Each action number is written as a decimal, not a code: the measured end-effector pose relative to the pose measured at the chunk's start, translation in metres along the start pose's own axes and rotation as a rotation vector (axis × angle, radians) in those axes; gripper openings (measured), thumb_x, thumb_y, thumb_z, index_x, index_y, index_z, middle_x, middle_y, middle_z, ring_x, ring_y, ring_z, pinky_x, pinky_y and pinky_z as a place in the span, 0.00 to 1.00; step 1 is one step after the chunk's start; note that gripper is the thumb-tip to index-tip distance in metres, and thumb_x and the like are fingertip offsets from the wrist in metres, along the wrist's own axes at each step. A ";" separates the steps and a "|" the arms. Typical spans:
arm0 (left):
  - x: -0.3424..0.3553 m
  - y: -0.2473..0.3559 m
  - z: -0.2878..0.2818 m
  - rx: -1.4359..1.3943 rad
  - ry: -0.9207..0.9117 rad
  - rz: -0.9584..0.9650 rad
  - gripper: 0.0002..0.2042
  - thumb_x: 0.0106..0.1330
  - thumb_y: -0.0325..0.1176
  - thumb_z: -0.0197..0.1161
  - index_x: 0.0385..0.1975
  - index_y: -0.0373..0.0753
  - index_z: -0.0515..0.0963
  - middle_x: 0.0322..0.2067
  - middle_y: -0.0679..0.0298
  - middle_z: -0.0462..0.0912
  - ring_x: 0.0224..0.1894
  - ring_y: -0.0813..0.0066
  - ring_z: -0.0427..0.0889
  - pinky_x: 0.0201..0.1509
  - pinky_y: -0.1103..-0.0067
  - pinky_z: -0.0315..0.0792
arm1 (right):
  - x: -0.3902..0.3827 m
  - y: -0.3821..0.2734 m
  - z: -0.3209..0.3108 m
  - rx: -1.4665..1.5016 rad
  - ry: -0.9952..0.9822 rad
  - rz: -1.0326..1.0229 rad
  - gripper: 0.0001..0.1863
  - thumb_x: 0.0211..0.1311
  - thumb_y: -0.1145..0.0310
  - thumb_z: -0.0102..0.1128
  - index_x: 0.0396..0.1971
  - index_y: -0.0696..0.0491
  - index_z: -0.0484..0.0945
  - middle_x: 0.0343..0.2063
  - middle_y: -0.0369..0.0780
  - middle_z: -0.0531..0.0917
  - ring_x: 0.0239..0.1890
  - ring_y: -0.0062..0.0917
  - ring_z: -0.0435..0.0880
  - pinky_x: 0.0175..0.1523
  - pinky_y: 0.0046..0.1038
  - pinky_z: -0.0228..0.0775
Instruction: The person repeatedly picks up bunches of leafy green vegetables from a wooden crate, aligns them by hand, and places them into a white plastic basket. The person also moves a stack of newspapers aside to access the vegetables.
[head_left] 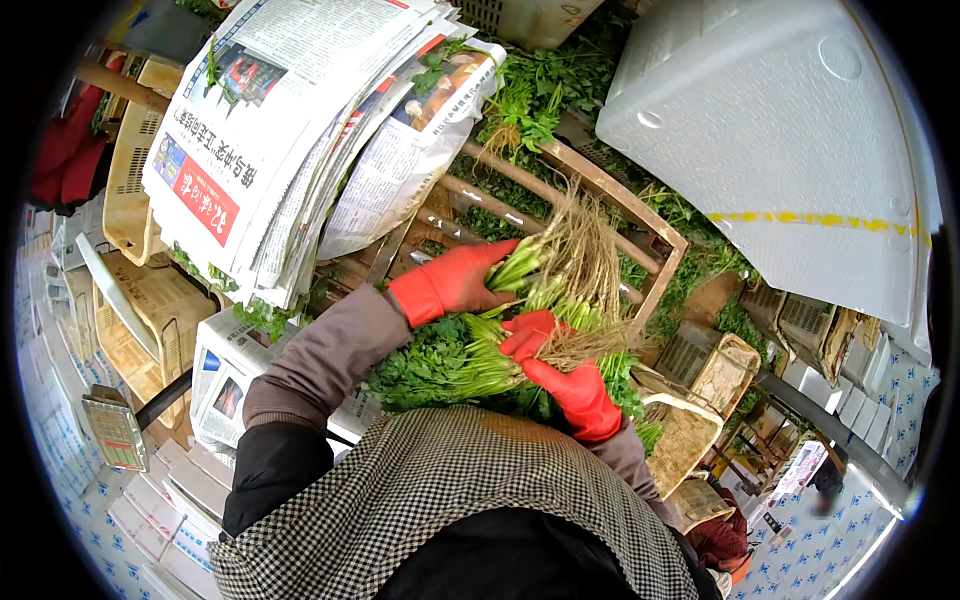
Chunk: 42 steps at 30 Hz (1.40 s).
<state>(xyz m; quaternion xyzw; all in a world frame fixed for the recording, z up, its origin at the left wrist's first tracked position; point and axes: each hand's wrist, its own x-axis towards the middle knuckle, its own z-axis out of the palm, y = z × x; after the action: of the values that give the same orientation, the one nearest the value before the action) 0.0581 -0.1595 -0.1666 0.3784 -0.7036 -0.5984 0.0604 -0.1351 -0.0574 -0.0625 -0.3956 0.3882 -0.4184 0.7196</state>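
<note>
Two red-gloved hands at frame centre: left hand [455, 283] and right hand [560, 372], fingers clenched around a bunch of leafy greens [470, 355], pale roots pointing toward upper right. Newspaper stack [270, 140] upper left.

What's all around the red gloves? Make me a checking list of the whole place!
Surface: wooden slatted crate under the hands, with loose greens in and around it.
Job's things: bunch of leafy greens with pale stringy roots, leaves toward the person.
Clutter: stack of newspapers; white foam box; woven baskets; small scale.
Grippers: left hand in a red glove grips the stems; right hand in a red glove holds the bunch near the roots.
Cables: nothing seen.
Surroundings: crowded stall, tiled floor, checked apron.
</note>
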 end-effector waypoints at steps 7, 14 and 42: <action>-0.016 -0.022 0.015 -0.691 0.271 0.081 0.25 0.68 0.31 0.61 0.64 0.36 0.65 0.46 0.59 0.82 0.47 0.76 0.79 0.52 0.78 0.73 | -0.006 -0.008 0.013 0.072 0.168 0.044 0.07 0.60 0.74 0.60 0.37 0.59 0.78 0.33 0.40 0.84 0.40 0.27 0.81 0.59 0.37 0.69; -0.050 -0.008 -0.003 -1.243 0.650 -0.098 0.18 0.70 0.36 0.54 0.55 0.34 0.69 0.32 0.58 0.80 0.28 0.69 0.81 0.34 0.73 0.79 | -0.030 -0.011 0.010 0.062 0.278 0.027 0.16 0.58 0.58 0.63 0.30 0.58 0.79 0.26 0.39 0.82 0.37 0.27 0.78 0.49 0.35 0.72; -0.039 -0.033 -0.095 -4.568 -0.023 -0.124 0.45 0.65 0.63 0.54 0.69 0.29 0.54 0.59 0.44 0.70 0.60 0.55 0.71 0.65 0.68 0.63 | 0.116 0.047 -0.019 -0.936 0.905 -0.042 0.41 0.63 0.47 0.59 0.64 0.63 0.62 0.55 0.58 0.74 0.56 0.51 0.75 0.60 0.38 0.68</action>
<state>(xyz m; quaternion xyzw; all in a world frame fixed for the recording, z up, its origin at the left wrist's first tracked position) 0.1520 -0.2118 -0.1556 0.2812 -0.9203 0.1425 -0.2315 -0.0979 -0.1517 -0.1379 -0.4594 0.7863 -0.3445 0.2281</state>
